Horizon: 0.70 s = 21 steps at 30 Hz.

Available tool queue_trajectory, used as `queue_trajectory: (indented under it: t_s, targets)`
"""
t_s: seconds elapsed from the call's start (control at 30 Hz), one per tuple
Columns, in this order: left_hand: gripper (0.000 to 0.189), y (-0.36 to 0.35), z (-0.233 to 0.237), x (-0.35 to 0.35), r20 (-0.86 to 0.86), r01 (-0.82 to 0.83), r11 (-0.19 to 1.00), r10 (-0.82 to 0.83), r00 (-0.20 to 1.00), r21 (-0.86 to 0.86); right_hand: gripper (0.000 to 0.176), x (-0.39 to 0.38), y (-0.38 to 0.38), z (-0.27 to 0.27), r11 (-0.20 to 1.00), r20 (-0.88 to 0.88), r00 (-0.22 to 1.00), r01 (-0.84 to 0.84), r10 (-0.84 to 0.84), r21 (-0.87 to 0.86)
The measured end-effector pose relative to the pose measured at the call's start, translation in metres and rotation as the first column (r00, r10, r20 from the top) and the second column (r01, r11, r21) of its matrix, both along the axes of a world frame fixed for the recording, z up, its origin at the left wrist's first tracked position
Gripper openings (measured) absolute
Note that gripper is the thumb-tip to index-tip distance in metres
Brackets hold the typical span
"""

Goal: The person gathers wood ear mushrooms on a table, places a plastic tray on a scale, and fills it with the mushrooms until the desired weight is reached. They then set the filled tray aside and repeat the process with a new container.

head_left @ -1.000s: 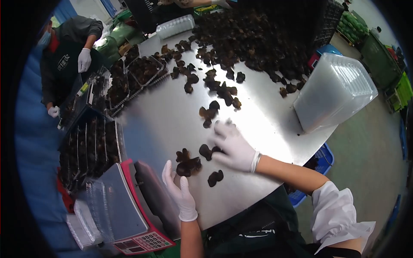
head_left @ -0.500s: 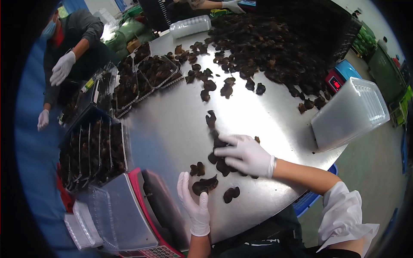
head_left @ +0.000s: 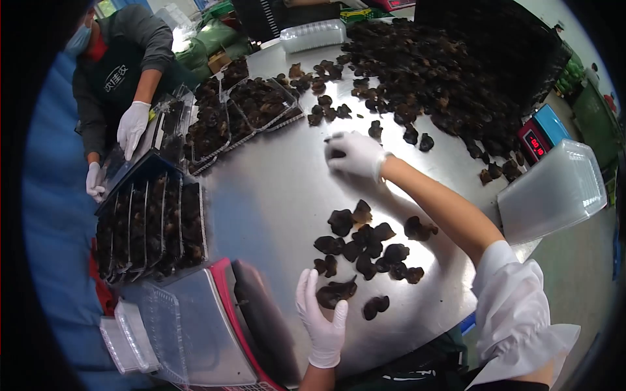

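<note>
- A food packing room, by its look.
- Metal work table bearing a big heap of dark fungus.
- Filled clear trays, with stacked empty tubs nearby.
- Scale with red digits.
- Gloved, masked worker in a printed apron.

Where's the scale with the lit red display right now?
In the head view it's the blue-topped scale at upper right, between the big dark pile and the stacked clear trays.
</note>
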<state>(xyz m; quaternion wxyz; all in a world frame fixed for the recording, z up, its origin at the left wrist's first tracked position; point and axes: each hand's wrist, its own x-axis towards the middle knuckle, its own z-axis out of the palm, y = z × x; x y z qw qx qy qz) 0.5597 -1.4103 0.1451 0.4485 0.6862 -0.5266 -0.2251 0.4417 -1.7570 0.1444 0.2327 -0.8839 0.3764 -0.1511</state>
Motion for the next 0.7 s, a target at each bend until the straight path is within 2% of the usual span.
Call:
queue_trajectory:
  t_s: [0.03, 0.07, 0.1, 0.13, 0.2, 0.27, 0.3, 0.33, 0.37, 0.4, 0.43, 0.47, 0.53, 0.57, 0.6, 0.67, 0.7]
  targets:
    - [0.077, 0.0, -0.001, 0.001, -0.006, 0.016, 1.0, -0.017, 1.0, -0.011, 0.023, -0.004, 0.018, 0.002, 0.989, 0.18, 0.976, -0.133, 0.119, 0.066]
    - [0.077, 0.0, -0.003, 0.002, -0.017, 0.028, 0.999, -0.028, 0.999, -0.027, 0.025, -0.009, 0.044, 0.022, 0.884, 0.128, 0.98, -0.19, 0.149, 0.427]
    - [0.077, 0.0, -0.002, 0.003, -0.01, 0.038, 0.999, -0.038, 0.999, -0.026, 0.032, -0.019, 0.058, 0.022, 0.865, 0.198, 0.9, -0.43, 0.389, 0.257]
    - [0.077, -0.001, -0.001, 0.003, -0.018, 0.032, 0.999, -0.033, 0.999, -0.026, 0.039, -0.027, 0.082, 0.061, 0.832, 0.012, 0.934, -0.324, 0.357, 0.45]
    - [0.077, -0.002, -0.001, 0.003, -0.05, 0.028, 0.999, -0.029, 0.998, -0.022, 0.038, -0.032, 0.078, 0.085, 0.724, -0.026, 0.891, -0.351, 0.453, 0.594]
    - [0.077, -0.002, -0.001, 0.002, -0.086, 0.022, 0.999, -0.024, 0.996, -0.025, 0.032, -0.027, 0.035, 0.087, 0.686, -0.009, 0.926, -0.274, 0.378, 0.674]
    - [0.076, -0.002, -0.001, 0.002, -0.118, 0.01, 0.999, -0.013, 0.993, -0.031, 0.034, -0.025, 0.008, 0.08, 0.766, -0.01, 0.963, -0.208, 0.269, 0.608]
    - [0.076, -0.001, -0.001, 0.003, -0.115, 0.007, 1.0, -0.01, 0.993, -0.03, 0.04, -0.011, 0.015, 0.118, 0.778, -0.149, 0.98, 0.198, -0.135, 0.597]
    - [0.076, -0.001, -0.002, 0.003, -0.087, 0.014, 1.0, -0.016, 0.996, -0.021, 0.043, -0.006, -0.035, 0.068, 0.891, 0.169, 0.962, 0.122, -0.214, 0.438]
    - [0.076, -0.001, -0.002, 0.003, -0.057, 0.02, 1.0, -0.021, 0.998, -0.012, 0.044, 0.003, -0.069, 0.044, 0.927, 0.285, 0.917, 0.179, -0.278, 0.329]
    - [0.076, -0.001, -0.002, 0.002, -0.053, 0.009, 1.0, -0.01, 0.999, -0.008, 0.046, 0.014, -0.085, 0.035, 0.915, 0.278, 0.879, 0.332, -0.388, 0.229]
    - [0.076, -0.001, -0.002, 0.002, -0.047, 0.007, 1.0, -0.008, 0.999, -0.01, 0.06, 0.02, -0.114, 0.015, 0.949, 0.266, 0.911, 0.305, -0.316, 0.083]
    - [0.075, -0.002, -0.003, 0.004, 0.034, 0.043, 0.999, -0.043, 0.999, -0.009, 0.074, 0.04, -0.129, -0.001, 0.91, -0.067, 0.922, 0.362, -0.382, -0.202]
    - [0.075, -0.002, -0.003, 0.003, 0.029, 0.031, 0.999, -0.031, 0.999, -0.017, 0.087, 0.044, -0.141, -0.006, 0.962, -0.156, 0.95, 0.264, -0.271, -0.067]
    - [0.075, -0.002, -0.003, 0.004, 0.032, 0.028, 0.999, -0.028, 0.999, -0.014, 0.069, 0.047, -0.122, 0.008, 0.965, -0.197, 0.946, 0.246, -0.259, -0.087]
    - [0.074, -0.002, -0.003, 0.006, 0.022, 0.041, 0.999, -0.042, 0.999, 0.014, 0.046, 0.044, -0.138, -0.005, 0.96, 0.013, 0.997, 0.074, -0.08, 0.271]
    - [0.073, -0.003, -0.002, 0.007, 0.005, 0.051, 0.999, -0.051, 0.999, 0.015, 0.039, 0.037, -0.123, 0.0, 0.951, 0.049, 0.999, -0.038, 0.024, 0.308]
